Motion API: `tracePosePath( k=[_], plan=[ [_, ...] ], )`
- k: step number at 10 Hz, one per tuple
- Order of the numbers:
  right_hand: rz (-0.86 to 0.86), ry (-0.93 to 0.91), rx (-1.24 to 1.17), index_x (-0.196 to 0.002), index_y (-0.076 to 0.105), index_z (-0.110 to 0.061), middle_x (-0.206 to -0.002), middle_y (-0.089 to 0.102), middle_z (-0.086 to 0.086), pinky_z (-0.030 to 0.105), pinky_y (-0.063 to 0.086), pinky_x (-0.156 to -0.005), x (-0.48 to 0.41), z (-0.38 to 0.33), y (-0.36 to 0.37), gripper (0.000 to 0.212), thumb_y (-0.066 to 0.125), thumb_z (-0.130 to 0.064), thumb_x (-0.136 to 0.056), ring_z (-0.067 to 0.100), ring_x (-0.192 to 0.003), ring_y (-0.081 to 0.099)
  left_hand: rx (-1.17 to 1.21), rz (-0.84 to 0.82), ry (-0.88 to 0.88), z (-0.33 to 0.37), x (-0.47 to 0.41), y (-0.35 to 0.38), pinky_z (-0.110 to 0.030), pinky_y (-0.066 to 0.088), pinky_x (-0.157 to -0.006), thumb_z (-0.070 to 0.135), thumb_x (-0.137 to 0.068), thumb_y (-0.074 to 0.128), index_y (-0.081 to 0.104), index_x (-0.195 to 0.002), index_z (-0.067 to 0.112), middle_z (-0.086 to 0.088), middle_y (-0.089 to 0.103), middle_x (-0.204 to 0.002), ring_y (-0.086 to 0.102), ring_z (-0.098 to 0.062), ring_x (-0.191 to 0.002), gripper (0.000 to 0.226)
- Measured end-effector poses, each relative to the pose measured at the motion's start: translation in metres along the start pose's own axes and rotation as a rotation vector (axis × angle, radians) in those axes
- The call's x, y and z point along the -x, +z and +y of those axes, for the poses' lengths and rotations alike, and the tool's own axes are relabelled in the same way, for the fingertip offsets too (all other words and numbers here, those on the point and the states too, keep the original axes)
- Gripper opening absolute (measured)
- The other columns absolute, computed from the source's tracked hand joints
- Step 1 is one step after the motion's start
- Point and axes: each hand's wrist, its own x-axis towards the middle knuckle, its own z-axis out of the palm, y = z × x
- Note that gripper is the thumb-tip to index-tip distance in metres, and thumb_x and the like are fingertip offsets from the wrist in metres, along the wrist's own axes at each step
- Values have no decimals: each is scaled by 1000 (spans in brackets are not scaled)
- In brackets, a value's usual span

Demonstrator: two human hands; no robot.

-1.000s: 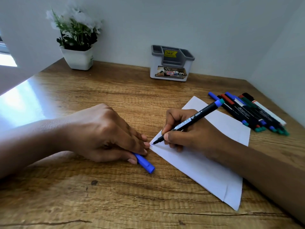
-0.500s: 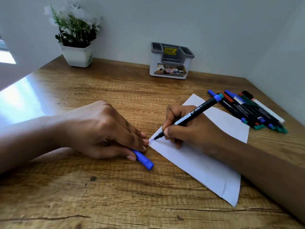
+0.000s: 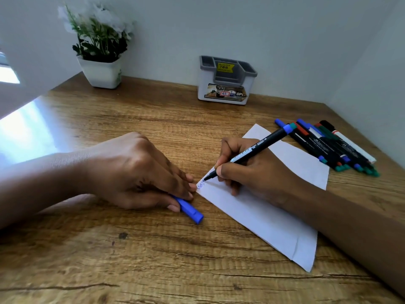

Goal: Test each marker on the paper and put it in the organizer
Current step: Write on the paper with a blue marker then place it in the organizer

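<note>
My right hand (image 3: 252, 172) grips a black marker (image 3: 252, 152) with a blue end, its tip touching the near-left corner of the white paper (image 3: 263, 213). Small blue writing (image 3: 200, 185) shows at that corner. My left hand (image 3: 135, 172) rests on the desk, fingertips pressing the paper's corner, and holds the blue cap (image 3: 190, 210) under its fingers. A bunch of several capped markers (image 3: 333, 148) lies at the right, past the paper. The grey and white organizer (image 3: 225, 81) stands at the back against the wall, nothing visible in it.
A white pot with a flowering plant (image 3: 100, 55) stands at the back left. The wooden desk (image 3: 131, 260) meets walls behind and on the right. Bright glare falls on the desk's left edge.
The marker tip has crept rightward along the paper's corner, leaving more blue writing. The left hand and cap have kept still.
</note>
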Motion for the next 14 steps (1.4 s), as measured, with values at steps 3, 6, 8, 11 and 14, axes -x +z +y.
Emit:
tracePosePath(
  k=[3, 6, 8, 11, 14],
  plan=[
    [27, 34, -1, -65, 52, -3, -54, 57, 6, 22, 44, -37, -2, 1, 0, 9, 59, -10, -67, 10, -44, 50, 81, 48, -18, 1, -4, 3, -40, 59, -78, 67, -91, 45, 65, -105, 42, 16, 74, -98, 72, -7, -93, 35],
    [37, 51, -21, -65, 52, -7, -51, 56, 1, 22, 45, -38, -4, 1, 0, 7, 58, -10, -67, 7, -44, 52, 31, 45, 33, -11, -3, 7, -40, 58, -80, 67, -90, 44, 64, -106, 41, 16, 74, -99, 71, -7, -95, 36],
    [55, 55, -18, -61, 50, -10, -54, 54, 5, 22, 44, -38, -3, 0, 1, 17, 60, -4, -74, 10, -46, 50, 44, 49, 45, -10, -3, 7, -40, 58, -80, 65, -91, 46, 65, -105, 40, 15, 74, -99, 71, -8, -95, 34],
    [100, 112, -541, -68, 54, -16, -60, 55, 4, 18, 40, -38, -6, -4, -12, 15, 59, -5, -78, 9, -47, 48, 67, 116, 203, -10, -14, -9, -26, 59, -78, 33, -87, 68, 77, -102, 15, 6, 76, -103, 71, -4, -98, 25],
    [94, -88, -405, -83, 67, -11, -64, 55, 2, 23, 51, -48, -2, -20, -23, 8, 62, -6, -78, 10, -57, 52, 601, 414, -70, -18, -21, -5, -22, 58, -69, 63, -65, 75, 77, -91, 26, 0, 78, -85, 74, -14, -72, 45]
  ],
)
